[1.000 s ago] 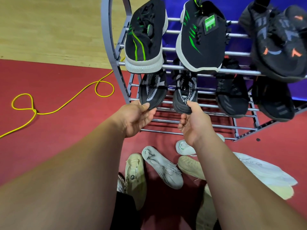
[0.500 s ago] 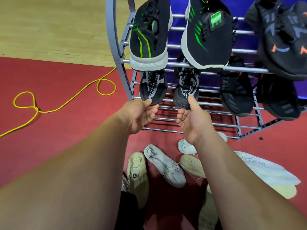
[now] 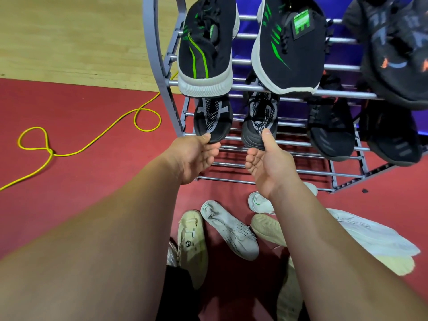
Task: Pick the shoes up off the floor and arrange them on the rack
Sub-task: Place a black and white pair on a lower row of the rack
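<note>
A grey metal rack [image 3: 153,54] stands ahead. On its middle shelf rest two black-and-grey mesh shoes, toes toward me. My left hand [image 3: 194,156] pinches the toe tip of the left mesh shoe [image 3: 213,117] between thumb and fingers. My right hand [image 3: 271,165] has its thumb laid on the toe of the right mesh shoe [image 3: 259,117], while its fingers hang loose below. On the red floor under my arms lie several white and cream shoes: a cream shoe [image 3: 192,244], a white knit shoe [image 3: 229,230], and a large white shoe [image 3: 370,237].
The top shelf holds a black-and-green pair [image 3: 291,42] and a dark pair with orange marks [image 3: 393,54]. Two more black shoes [image 3: 331,130] sit on the middle shelf to the right. The bottom shelf rails are bare. A yellow cable [image 3: 92,144] loops on the floor at left.
Both mesh shoes have slid a little further back onto the middle shelf. My fingers have loosened from their toes, most clearly on the right hand.
</note>
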Demonstrator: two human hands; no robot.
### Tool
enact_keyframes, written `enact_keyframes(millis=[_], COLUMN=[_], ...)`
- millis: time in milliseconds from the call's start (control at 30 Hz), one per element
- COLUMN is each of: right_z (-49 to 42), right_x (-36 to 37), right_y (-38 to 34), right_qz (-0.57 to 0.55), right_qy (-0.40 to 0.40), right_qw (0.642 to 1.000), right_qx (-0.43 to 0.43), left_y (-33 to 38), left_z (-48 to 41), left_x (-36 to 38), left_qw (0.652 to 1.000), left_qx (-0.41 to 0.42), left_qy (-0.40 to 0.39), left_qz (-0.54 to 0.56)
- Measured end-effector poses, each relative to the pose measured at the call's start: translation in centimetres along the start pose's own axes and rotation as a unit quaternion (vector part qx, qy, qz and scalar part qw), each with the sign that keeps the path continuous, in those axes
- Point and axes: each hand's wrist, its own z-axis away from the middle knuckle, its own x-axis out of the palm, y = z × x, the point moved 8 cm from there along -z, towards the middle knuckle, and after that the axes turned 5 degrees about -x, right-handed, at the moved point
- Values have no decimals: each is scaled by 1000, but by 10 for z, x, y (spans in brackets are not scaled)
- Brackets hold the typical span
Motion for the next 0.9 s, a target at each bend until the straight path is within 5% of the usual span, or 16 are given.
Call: enact_keyframes(millis=[367, 667, 900], right_z=[-4, 41, 118], right_x=[1, -38, -103], right_y=[1, -40, -107], right_qz=[0, 185, 362], right_qy=[5, -54, -51], right_qw=[1000, 978, 927], right_qx=[4, 78, -81], left_y=[-1, -11, -24], left_z=[-3, 32, 100], left_x=[-3, -4, 35], left_qw=[1000, 991, 973], left_qx=[-10, -34, 36], left_qy=[0, 20, -3], left_qz=[-18, -126, -227])
